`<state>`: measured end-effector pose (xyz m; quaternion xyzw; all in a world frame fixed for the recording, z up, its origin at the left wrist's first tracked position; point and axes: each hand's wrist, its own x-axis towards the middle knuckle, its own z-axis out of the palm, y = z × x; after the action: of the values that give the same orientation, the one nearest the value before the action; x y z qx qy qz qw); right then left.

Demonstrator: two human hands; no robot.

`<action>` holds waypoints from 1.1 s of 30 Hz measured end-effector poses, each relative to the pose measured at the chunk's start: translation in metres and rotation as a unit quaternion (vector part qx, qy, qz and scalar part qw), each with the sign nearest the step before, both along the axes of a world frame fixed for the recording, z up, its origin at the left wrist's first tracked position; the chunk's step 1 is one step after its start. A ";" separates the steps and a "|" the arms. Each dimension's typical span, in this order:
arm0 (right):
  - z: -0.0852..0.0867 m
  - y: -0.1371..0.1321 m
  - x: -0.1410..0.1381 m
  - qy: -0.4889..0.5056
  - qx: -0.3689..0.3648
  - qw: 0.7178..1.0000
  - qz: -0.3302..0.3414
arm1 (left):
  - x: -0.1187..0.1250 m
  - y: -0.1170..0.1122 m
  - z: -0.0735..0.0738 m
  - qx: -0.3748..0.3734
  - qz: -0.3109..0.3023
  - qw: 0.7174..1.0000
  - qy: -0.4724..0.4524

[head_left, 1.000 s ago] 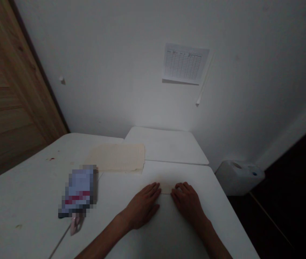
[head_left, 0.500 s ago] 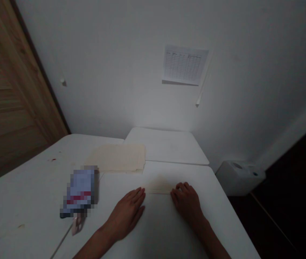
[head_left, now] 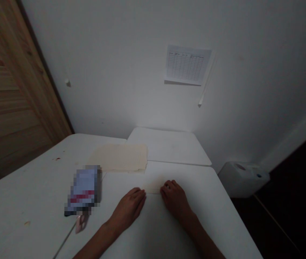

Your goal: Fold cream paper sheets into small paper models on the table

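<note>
Left hand (head_left: 129,207) and right hand (head_left: 176,202), loosely curled, pinch indeterminable, are apparently pressing the pale sheet (head_left: 153,189) flat, next requiring even near-edge pressure.

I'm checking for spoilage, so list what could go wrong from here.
The small cream sheet could skew or crease between the left hand and right hand. The larger cream sheets, unevenly edged, might shift if bumped. The red mark on the white table might soil anything touching it.
</note>
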<state>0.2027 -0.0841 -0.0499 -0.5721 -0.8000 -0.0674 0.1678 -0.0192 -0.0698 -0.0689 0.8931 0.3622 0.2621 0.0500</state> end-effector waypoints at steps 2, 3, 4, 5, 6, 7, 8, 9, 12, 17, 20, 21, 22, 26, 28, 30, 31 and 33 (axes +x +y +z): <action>0.000 0.004 -0.009 0.016 -0.005 1.000 0.023 | 0.003 0.006 0.002 -0.023 0.009 0.999 -0.030; -0.001 0.005 -0.013 0.022 -0.006 0.999 0.030 | 0.005 0.009 0.003 -0.028 0.014 0.998 -0.046; -0.001 0.006 -0.015 0.026 -0.007 0.999 0.035 | 0.007 0.012 0.004 -0.029 0.020 0.998 -0.061; -0.002 0.006 -0.016 0.030 -0.008 0.999 0.040 | 0.008 0.015 0.004 -0.027 0.029 0.997 -0.071; -0.003 0.006 -0.017 0.034 -0.010 0.998 0.042 | 0.010 0.018 0.003 -0.023 0.041 0.996 -0.080; -0.004 0.006 -0.017 0.037 -0.011 0.998 0.043 | 0.011 0.020 0.002 -0.020 0.054 0.995 -0.086; -0.005 0.005 -0.017 0.041 -0.012 0.998 0.041 | 0.013 0.022 0.000 -0.018 0.068 0.993 -0.090; -0.005 0.004 -0.016 0.044 -0.014 0.998 0.038 | 0.014 0.024 -0.001 -0.018 0.079 0.992 -0.092; -0.006 0.003 -0.014 0.047 -0.016 0.998 0.031 | 0.018 0.027 -0.005 -0.028 0.094 0.991 -0.091; -0.004 0.003 -0.012 0.049 -0.019 0.998 0.028 | 0.023 0.033 -0.007 -0.049 0.095 0.989 -0.106; -0.004 0.003 -0.010 0.054 -0.019 0.998 0.024 | 0.025 0.039 -0.009 -0.069 0.103 0.984 -0.126; -0.004 0.004 -0.009 0.053 -0.019 0.998 0.025 | 0.025 0.040 -0.010 -0.076 0.105 0.983 -0.132; -0.004 0.004 -0.008 0.051 -0.020 0.998 0.025 | 0.025 0.042 -0.010 -0.080 0.106 0.981 -0.138; -0.003 0.004 -0.007 0.053 -0.024 0.998 0.028 | 0.024 0.042 -0.007 -0.087 0.085 0.983 -0.136; -0.002 0.005 -0.007 0.056 -0.025 0.998 0.028 | 0.024 0.040 -0.001 -0.091 0.067 0.986 -0.119; -0.002 0.006 -0.008 0.054 -0.026 0.998 0.027 | 0.024 0.036 0.004 -0.091 0.049 0.989 -0.103; -0.002 0.006 -0.008 0.053 -0.026 0.998 0.026 | 0.025 0.035 0.006 -0.086 0.042 0.991 -0.094; -0.002 0.008 -0.009 0.048 -0.023 0.998 0.026 | 0.025 0.032 0.007 -0.068 0.030 0.995 -0.072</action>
<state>0.1938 -0.0764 -0.0519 -0.5579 -0.8067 -0.0168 0.1942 0.0061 -0.0377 -0.0622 0.8554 0.4010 0.3015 0.1290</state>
